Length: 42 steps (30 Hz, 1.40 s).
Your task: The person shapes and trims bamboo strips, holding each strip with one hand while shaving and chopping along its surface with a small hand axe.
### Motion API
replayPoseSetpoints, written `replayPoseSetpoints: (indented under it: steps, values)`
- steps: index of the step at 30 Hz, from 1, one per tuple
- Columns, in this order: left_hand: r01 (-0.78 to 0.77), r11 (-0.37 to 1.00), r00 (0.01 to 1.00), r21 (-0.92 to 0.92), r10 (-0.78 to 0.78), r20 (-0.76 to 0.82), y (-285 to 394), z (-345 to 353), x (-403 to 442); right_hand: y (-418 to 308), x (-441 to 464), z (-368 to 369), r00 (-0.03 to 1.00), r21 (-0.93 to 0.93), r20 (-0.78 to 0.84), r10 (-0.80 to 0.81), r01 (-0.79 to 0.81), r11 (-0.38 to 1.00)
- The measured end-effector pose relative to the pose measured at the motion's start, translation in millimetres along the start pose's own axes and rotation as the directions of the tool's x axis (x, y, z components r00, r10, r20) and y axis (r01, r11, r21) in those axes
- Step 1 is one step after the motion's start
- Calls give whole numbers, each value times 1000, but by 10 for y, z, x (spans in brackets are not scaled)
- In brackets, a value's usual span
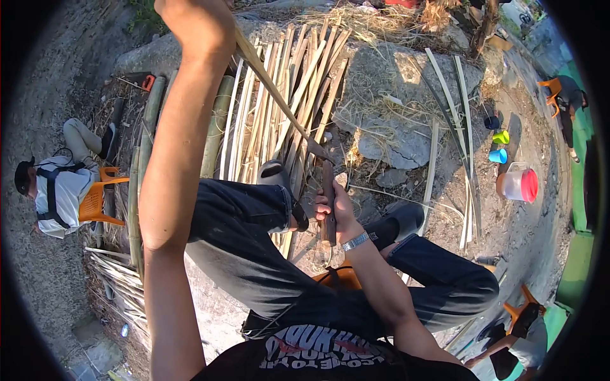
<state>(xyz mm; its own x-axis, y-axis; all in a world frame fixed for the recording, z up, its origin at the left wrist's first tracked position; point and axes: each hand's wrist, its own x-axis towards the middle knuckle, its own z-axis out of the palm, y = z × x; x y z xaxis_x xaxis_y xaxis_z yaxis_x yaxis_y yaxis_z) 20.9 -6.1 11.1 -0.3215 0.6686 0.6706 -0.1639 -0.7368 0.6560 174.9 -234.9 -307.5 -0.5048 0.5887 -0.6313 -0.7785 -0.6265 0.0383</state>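
Observation:
My left hand [197, 22] is raised at the top edge, fingers mostly out of view, and looks closed on a long bamboo strip [273, 90]. That strip slants down rightward to a dark blade [317, 149]. Between my knees, my right hand [340, 206], with a metal watch on its wrist, is wrapped round the blade's dark wooden handle [328, 232]. The strip's lower end meets the blade just above this hand; the exact contact is too small to tell. Many split bamboo strips [260, 120] lie on the ground beyond my feet.
Thick bamboo poles [152, 108] lie at the left, near a seated person [63, 190] on an orange chair. A flat rock [394, 127] lies ahead. Cups [498, 155] and a red-lidded jug [520, 184] stand right. Other people are at the far right.

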Motion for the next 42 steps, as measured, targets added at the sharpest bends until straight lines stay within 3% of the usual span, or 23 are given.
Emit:
replayPoseSetpoints:
  steps: [1,3,5,6,8,11,12,13,15,16,18,21,25,26,27,28,29,30,31,37,39,41,42]
  values:
    - [34,999,999,7,-33,-13,14,-8,-10,-28,-3,46,1000,-1,2,2,-2,1000]
    - [80,997,996,14,-79,-38,31,-16,-37,-82,-231,584,948,-86,316,43,-16,996]
    - [89,996,996,-32,-89,4,-6,-49,-22,-104,-535,1208,924,-255,383,-18,124,959]
    - [96,995,995,-32,-96,3,-176,-192,65,-96,-696,1470,933,-348,352,-76,206,914]
    - [391,740,909,-548,-215,358,-605,-555,304,-64,-681,1534,947,-341,299,-116,220,914]
    - [435,652,897,-621,-250,365,-483,-536,258,-21,-315,956,987,-335,111,-115,146,931]
    - [140,980,989,-139,-131,71,-85,-215,48,5,-149,645,994,-295,20,-112,113,949]
    - [134,981,990,-141,-125,73,-60,-200,30,7,-12,401,992,-170,-94,-85,68,983]
    - [200,955,973,-221,-167,159,-18,-166,10,-21,59,172,999,87,-46,29,-25,996]
    - [190,956,974,-222,-154,168,8,-122,23,-54,101,192,999,86,-31,24,-21,996]
    - [202,935,965,-291,-141,220,86,-49,-50,-50,-126,487,975,99,210,70,-92,991]
    - [148,950,947,-277,-56,316,12,-85,-47,-205,-561,1362,921,-236,389,-21,121,964]
    - [354,874,860,-332,-165,483,-53,-248,38,-408,-804,1913,865,-272,490,-109,270,924]
    - [423,790,846,-444,-169,506,-481,-496,211,-388,-841,1911,875,-280,435,-211,354,892]
    - [484,687,832,-542,-169,528,-281,-312,223,-358,-893,1881,871,-293,379,-312,433,852]
    - [156,977,913,-143,-87,398,-53,-249,39,-380,-876,1733,873,-326,339,-350,458,827]
    - [150,978,914,-144,-82,397,144,-197,10,-386,-851,1583,872,-328,344,-349,459,825]
    - [-44,993,940,112,3,341,262,-178,-15,-379,-827,1425,865,-417,278,-417,500,759]
    - [-213,905,946,369,97,308,296,-186,-35,-376,-800,1278,846,-505,215,-488,523,686]
    - [-168,913,977,373,104,185,87,-247,17,-362,-594,526,948,-414,43,-314,303,858]
    - [-111,979,977,172,76,200,19,-195,14,-298,-465,291,960,-406,25,-278,264,875]
    - [-104,970,972,219,53,229,-15,-264,55,-213,-344,99,971,-235,60,-230,238,942]
    - [-79,981,977,176,41,209,-77,-325,85,-85,-342,171,958,-286,-54,-282,255,924]
